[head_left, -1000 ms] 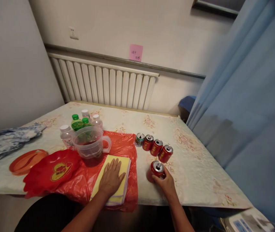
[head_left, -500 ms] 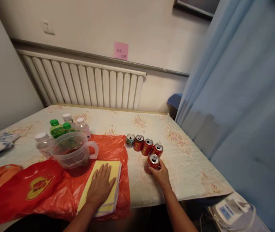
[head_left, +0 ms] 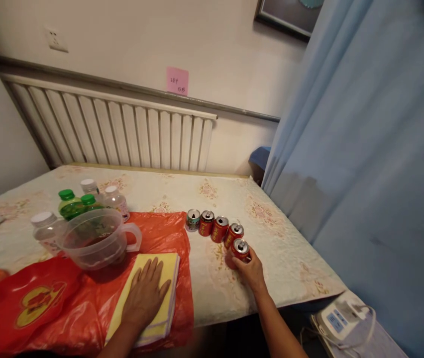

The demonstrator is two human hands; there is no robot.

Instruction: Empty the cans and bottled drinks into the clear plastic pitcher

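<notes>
Right hand [head_left: 252, 273] grips a red can [head_left: 240, 247], right of lower centre, fingers wrapped around it; left hand [head_left: 145, 297] lies open on yellow cloth [head_left: 170, 264]. Lower left, a translucent jug [head_left: 87, 252] holds apparently dark liquid.

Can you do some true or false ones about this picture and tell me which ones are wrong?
1. The left hand lies flat on a folded yellow cloth. True.
2. The right hand holds a red drink can. True.
3. Every can is red. False: the can at the left end of the row is green and silver.
4. The pink note is on the curtain. False: it is above the radiator.
5. Two bottles have green caps. True.
</notes>
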